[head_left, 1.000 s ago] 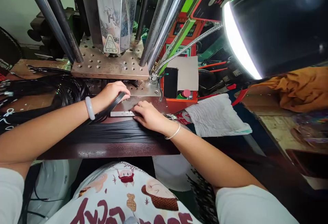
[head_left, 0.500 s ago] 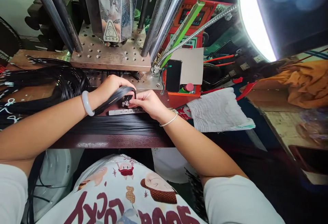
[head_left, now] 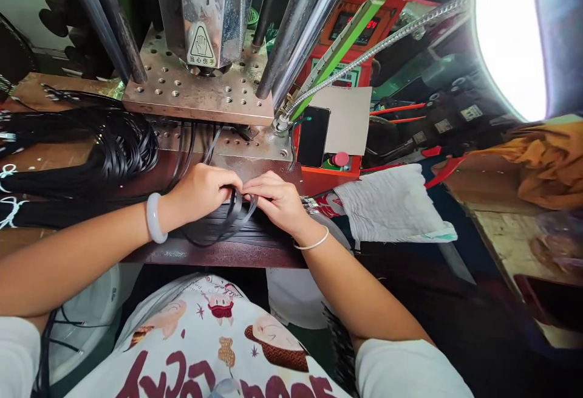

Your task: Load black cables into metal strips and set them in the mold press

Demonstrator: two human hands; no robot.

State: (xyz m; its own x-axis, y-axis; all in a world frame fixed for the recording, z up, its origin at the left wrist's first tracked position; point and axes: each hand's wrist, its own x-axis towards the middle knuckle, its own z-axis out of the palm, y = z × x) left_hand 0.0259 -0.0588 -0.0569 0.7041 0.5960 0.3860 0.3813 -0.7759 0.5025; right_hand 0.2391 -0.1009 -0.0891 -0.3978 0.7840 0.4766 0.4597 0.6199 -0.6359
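My left hand [head_left: 204, 190] is closed around black flat cables [head_left: 234, 208], which loop down below the fingers over the table's front part. Fingertips of my right hand [head_left: 277, 200] pinch the same cables close to the left fingers; the cable ends are hidden between the hands. Beneath both hands more black cables lie side by side along the table [head_left: 218, 255]. Behind the hands, a few cables [head_left: 189, 143] run back under the metal plate [head_left: 195, 103] of the press.
Coiled black cables [head_left: 130, 149] lie at the left. The press carries a hand-warning sign [head_left: 201, 45]. On the right are a phone [head_left: 314, 137], a red button [head_left: 340, 159], a grey cloth [head_left: 396, 206] and a bright lamp [head_left: 510, 39]. A white tub [head_left: 86, 325] stands below.
Both hands have come slightly nearer to me with the cables, which now hang in a loop. Cables running under the press plate now show, and the pale strip is no longer visible.
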